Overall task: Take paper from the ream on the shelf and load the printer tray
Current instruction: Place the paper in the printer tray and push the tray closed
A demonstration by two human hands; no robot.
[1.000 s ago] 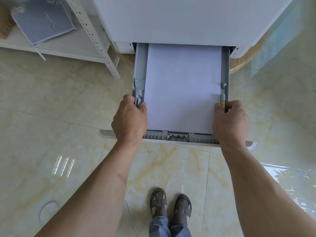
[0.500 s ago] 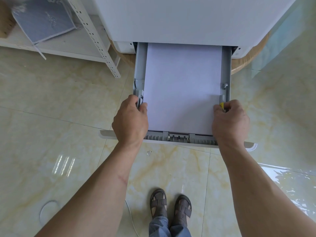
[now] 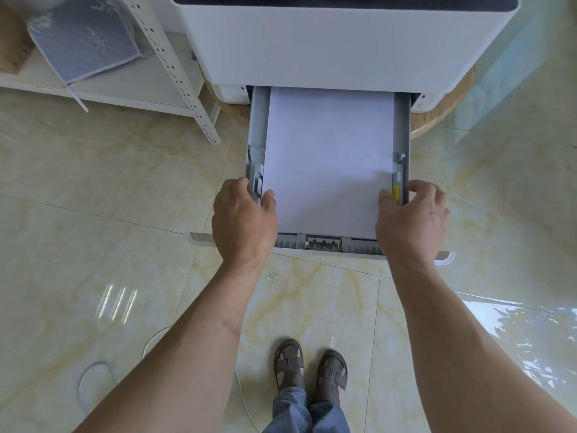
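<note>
The grey printer tray [image 3: 258, 126] is pulled out from the white printer [image 3: 337, 42]. A flat stack of white paper [image 3: 327, 157] lies in it. My left hand [image 3: 243, 220] grips the tray's left wall near the front, thumb on the paper's left edge. My right hand [image 3: 412, 217] grips the tray's right wall beside a yellow guide tab [image 3: 396, 192], thumb on the paper's right edge. The tray's front lip [image 3: 324, 243] shows between my hands.
A white metal shelf [image 3: 175, 67] stands at the left, with a grey-blue cushion [image 3: 84, 45] on its lowest board. The printer rests on a round wooden stand [image 3: 443, 120]. My sandalled feet [image 3: 309, 367] stand on the glossy tile floor, beside a thin white cable [image 3: 246, 401].
Both hands stay on the tray's side walls. The view has tipped slightly, so more of the printer's front and top shows. The right fingers have spread a little.
</note>
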